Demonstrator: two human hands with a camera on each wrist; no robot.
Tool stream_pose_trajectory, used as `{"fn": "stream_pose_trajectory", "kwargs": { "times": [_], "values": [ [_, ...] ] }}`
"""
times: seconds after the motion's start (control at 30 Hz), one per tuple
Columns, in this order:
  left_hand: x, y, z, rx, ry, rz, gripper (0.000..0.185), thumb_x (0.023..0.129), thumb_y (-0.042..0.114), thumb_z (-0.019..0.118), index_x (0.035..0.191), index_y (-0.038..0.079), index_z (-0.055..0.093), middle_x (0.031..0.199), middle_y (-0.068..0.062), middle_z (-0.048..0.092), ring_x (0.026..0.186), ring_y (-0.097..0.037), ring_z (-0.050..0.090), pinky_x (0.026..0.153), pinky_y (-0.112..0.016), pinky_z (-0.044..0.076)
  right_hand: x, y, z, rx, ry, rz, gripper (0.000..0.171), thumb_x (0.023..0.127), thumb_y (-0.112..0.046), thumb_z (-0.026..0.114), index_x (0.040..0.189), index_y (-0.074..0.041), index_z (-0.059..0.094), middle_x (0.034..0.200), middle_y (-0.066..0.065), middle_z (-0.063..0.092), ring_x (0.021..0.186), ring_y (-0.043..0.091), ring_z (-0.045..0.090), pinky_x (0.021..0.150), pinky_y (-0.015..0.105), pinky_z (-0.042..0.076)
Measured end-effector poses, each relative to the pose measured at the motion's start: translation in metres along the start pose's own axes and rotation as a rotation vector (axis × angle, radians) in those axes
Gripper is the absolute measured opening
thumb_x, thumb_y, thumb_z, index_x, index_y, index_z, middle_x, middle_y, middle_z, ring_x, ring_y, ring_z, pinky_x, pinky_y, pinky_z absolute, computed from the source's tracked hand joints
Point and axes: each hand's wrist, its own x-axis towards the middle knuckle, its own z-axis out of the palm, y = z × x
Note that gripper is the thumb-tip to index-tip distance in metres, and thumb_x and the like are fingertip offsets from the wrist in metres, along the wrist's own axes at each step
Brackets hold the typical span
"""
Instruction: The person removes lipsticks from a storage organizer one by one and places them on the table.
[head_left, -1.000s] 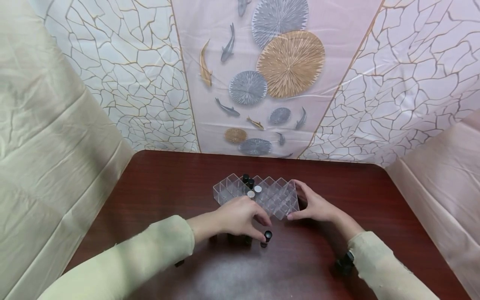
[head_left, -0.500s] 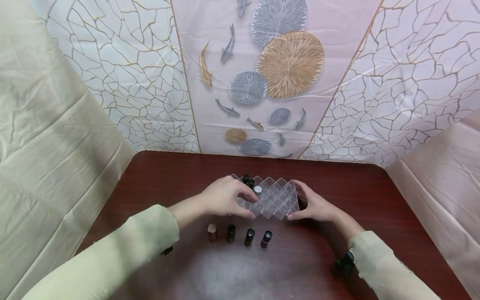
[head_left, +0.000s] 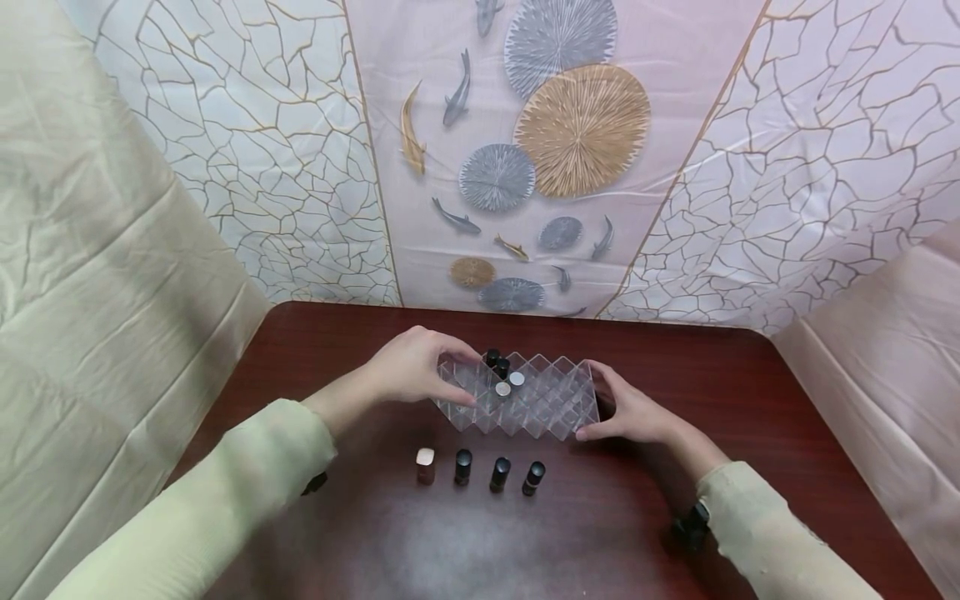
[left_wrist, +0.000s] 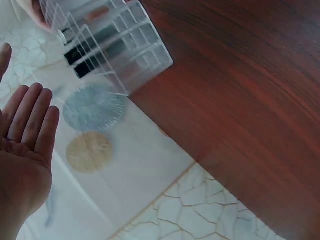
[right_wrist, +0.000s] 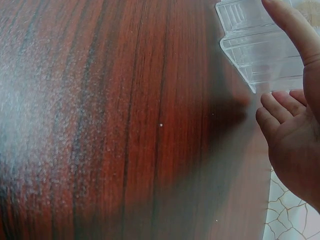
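Bracketing a clear acrylic grid organizer (head_left: 525,400) from both ends, the two hands sit on a dark red wooden bench (head_left: 750,400). The left hand (head_left: 412,371) rests against the organizer's left end with fingers loosely extended, not curled round anything; the left wrist view shows its palm open and fingers straight. The right hand (head_left: 630,408) touches the organizer's right end, fingers relaxed and lightly bent, thumb near the front corner. The organizer stands near the middle of the bench, toward the back. In its compartments stand two black-capped tubes (head_left: 497,362) at the rear and two silver-topped tubes (head_left: 509,384) just in front of them. On the bench in front of the organizer, four more tubes stand upright in a row: a tan-capped one (head_left: 425,465) at the left, then three black ones (head_left: 498,473).
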Motion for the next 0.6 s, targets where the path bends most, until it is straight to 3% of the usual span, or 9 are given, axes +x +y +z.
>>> {"fn": "stream_pose_trajectory", "kwargs": {
  "times": [0.13, 0.3, 0.6],
  "values": [
    [-0.002, -0.012, 0.0, 0.024, -0.019, -0.023, 0.062, 0.075, 0.045, 0.096, 0.129, 0.022, 0.079, 0.114, 0.009, 0.08, 0.094, -0.011, 0.069, 0.086, -0.033, 0.055, 0.0, 0.001, 0.0, 0.005, -0.004, 0.001, 0.119, 0.081, -0.018, 0.096, 0.165, 0.004, 0.014, 0.165, 0.032, 0.032, 0.152, 0.049, 0.038, 0.12, 0.064, 0.03],
    [-0.004, -0.027, 0.0, 0.036, -0.038, -0.048, 0.073, 0.072, 0.043, 0.098, 0.135, 0.014, 0.075, 0.124, 0.0, 0.079, 0.111, -0.019, 0.072, 0.098, -0.04, 0.056, 0.0, 0.002, -0.001, 0.004, -0.003, 0.016, 0.12, 0.081, -0.019, 0.096, 0.166, 0.003, 0.014, 0.166, 0.032, 0.032, 0.153, 0.048, 0.037, 0.121, 0.064, 0.028],
    [-0.008, -0.045, 0.011, -0.061, 0.012, -0.092, 0.082, 0.07, 0.039, 0.1, 0.14, 0.008, 0.07, 0.134, -0.009, 0.074, 0.126, -0.023, 0.069, 0.109, -0.043, 0.051, 0.001, 0.002, -0.001, 0.003, -0.007, 0.012, 0.12, 0.082, -0.019, 0.096, 0.166, 0.003, 0.013, 0.165, 0.032, 0.034, 0.153, 0.048, 0.037, 0.121, 0.064, 0.028]
  ]
}}
